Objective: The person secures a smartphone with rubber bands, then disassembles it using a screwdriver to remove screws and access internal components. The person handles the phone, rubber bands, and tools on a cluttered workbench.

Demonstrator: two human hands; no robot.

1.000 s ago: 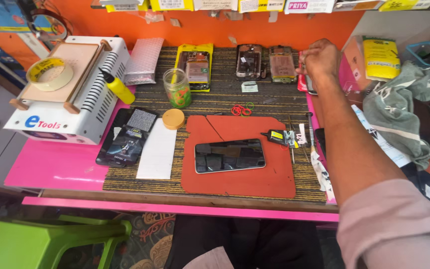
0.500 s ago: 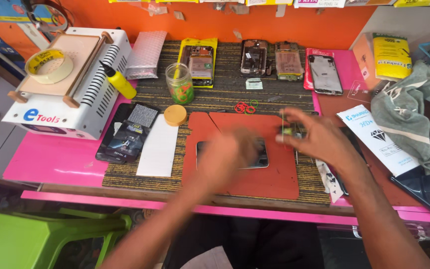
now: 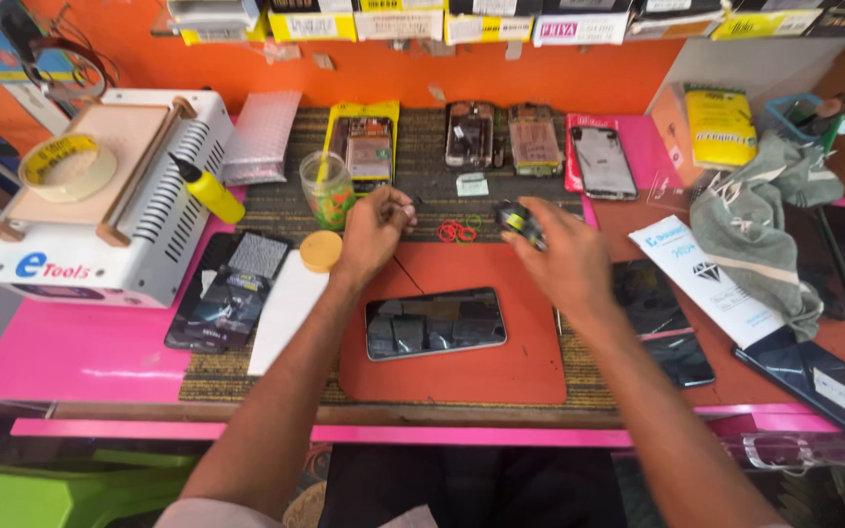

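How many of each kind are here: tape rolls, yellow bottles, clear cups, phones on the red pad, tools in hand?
Yellow tape roll: 1
Yellow plastic bottle with black tip: 1
Clear plastic cup: 1
Black phone on the red pad: 1
Small black and yellow tool in the right hand: 1
Total: 5

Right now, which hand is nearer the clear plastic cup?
Left. The left hand is just right of the cup, almost touching; the right hand is farther right, holding a small dark tool.
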